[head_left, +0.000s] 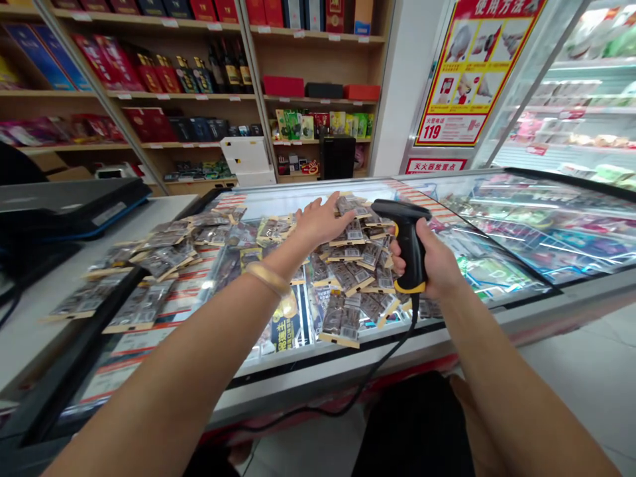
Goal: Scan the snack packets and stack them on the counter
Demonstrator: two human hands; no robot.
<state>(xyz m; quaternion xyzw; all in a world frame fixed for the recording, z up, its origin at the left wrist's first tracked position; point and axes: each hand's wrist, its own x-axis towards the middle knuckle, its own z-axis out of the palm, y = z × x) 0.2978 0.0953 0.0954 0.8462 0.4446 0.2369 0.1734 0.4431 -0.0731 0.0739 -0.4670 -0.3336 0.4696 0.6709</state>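
Note:
My right hand [437,255] grips a black and yellow barcode scanner [411,248] by its handle, its cable trailing down and left. The scanner is held above the right side of a heap of small snack packets [350,271] with clear fronts and tan edges. My left hand [322,222] reaches out over the far left side of that heap, fingers spread. Whether its fingertips touch a packet I cannot tell. A gold bangle [269,278] circles my left wrist. More of the same packets [169,255] lie spread out to the left, past my left forearm.
Under the packets is the glass top of a chest freezer [501,258]. A dark device [69,205] stands on the counter at left. Shelves [189,96] with boxes and bottles line the back; a red and yellow sign [477,73] hangs right. The scanner cable [348,401] droops along the front.

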